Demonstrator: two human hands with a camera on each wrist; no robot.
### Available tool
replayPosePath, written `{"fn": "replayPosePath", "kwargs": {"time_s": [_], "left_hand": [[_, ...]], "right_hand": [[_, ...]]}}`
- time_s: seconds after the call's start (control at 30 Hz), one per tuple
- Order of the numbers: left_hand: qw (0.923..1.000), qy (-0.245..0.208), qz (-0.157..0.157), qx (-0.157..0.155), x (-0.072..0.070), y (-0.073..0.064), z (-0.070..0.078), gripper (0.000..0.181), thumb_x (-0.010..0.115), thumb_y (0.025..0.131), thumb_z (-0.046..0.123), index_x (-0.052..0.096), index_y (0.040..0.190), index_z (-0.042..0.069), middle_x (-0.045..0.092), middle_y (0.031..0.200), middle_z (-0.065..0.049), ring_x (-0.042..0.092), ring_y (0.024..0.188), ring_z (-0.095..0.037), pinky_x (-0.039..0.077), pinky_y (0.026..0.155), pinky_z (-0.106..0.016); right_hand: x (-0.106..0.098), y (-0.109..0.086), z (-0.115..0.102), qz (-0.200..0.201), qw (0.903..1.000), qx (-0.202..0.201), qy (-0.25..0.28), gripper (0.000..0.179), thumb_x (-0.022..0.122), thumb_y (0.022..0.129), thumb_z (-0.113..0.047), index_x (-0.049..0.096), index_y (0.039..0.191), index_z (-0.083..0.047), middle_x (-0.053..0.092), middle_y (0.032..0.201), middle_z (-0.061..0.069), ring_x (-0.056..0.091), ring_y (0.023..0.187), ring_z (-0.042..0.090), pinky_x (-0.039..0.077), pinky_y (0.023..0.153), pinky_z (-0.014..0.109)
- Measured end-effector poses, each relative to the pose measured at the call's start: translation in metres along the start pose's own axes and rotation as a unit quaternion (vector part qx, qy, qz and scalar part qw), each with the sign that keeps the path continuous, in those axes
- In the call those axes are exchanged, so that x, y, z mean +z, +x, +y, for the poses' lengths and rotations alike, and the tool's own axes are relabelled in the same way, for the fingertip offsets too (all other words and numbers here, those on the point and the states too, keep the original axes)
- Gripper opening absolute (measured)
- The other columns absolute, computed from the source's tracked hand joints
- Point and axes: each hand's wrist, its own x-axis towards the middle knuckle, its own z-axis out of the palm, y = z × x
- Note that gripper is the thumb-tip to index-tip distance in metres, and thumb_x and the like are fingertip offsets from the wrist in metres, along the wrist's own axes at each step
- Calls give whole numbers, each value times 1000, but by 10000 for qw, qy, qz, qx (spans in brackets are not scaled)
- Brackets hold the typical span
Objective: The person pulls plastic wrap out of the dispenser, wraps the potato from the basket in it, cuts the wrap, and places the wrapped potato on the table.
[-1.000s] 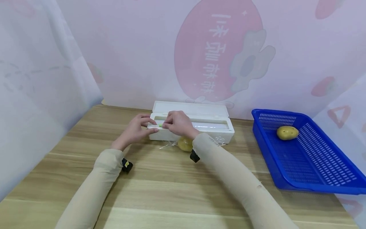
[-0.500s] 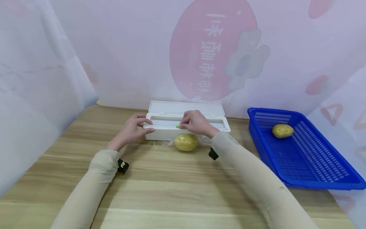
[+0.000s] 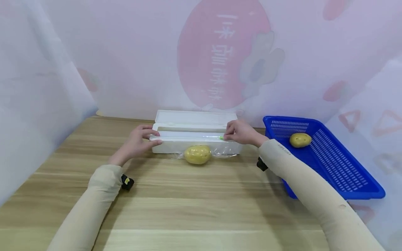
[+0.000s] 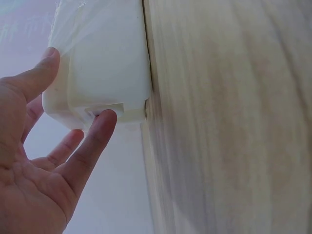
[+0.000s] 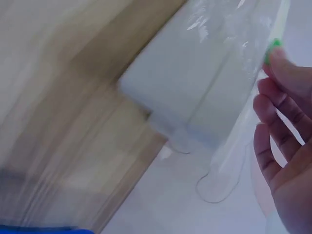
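A white cling film box (image 3: 169,147) stands with its lid (image 3: 194,116) raised at the back of the table. At its left end my left hand (image 3: 135,143) grips the corner; the left wrist view has the thumb on the long edge and a fingertip (image 4: 105,119) at a notch in the end wall. My right hand (image 3: 243,131) pinches a small green slide cutter (image 3: 221,138) near the right end of the box's front rail. Against the front wall lies a potato (image 3: 197,154) with clear film (image 3: 226,150) spread on both sides of it.
To the right is a blue plastic basket (image 3: 355,170) with one potato (image 3: 300,140) inside, partly behind my right forearm. A printed curtain (image 3: 125,69) hangs right behind the box. Bare wooden table (image 3: 176,209) lies in front.
My right hand has slid the green cutter along the rail from the left end to near the right end, uncovering the wrapped potato. My left hand keeps its hold on the box.
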Motion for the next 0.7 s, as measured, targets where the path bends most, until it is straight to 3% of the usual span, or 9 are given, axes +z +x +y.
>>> {"fn": "replayPosePath", "kwargs": {"time_s": [0.27, 0.7], "left_hand": [[9998, 191, 33, -10, -2, -2, -10, 32, 74, 90, 34, 70, 109, 9, 43, 141, -25, 60, 103, -42, 43, 90, -59], [9997, 195, 85, 111, 0, 0, 1, 32, 75, 89, 30, 71, 111, 7, 43, 141, -25, 61, 101, -39, 43, 92, -58]], "right_hand": [[1, 0, -1, -74, 9998, 8, -195, 6, 77, 87, -12, 80, 89, -7, 62, 80, -4, 56, 70, 13, 48, 66, 33], [-6, -13, 10, -1, 9989, 34, 477, 8, 75, 88, -11, 80, 92, -6, 65, 85, -3, 58, 69, 14, 47, 58, 32]]}}
